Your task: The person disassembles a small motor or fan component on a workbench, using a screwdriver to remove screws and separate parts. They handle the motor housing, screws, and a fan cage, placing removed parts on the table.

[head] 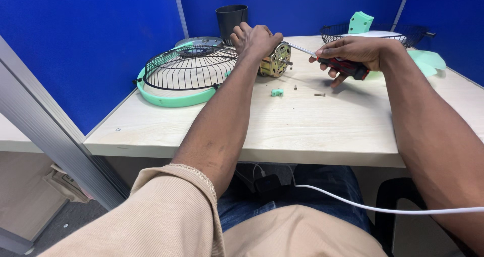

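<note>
Left hand [255, 39] clamped over the brass-coloured round metal fan motor [275, 60], which stands at the far middle of the pale wooden bench [322, 126]; right hand [355, 53] closed around the red-and-black handle of a screwdriver [337, 63], its shaft angled toward the motor's top. Beside the motor lies a black wire fan guard in a mint-green plastic ring [184, 75]. A small green plastic clip [277, 92] and two loose screws [319, 94] rest just in front.
</note>
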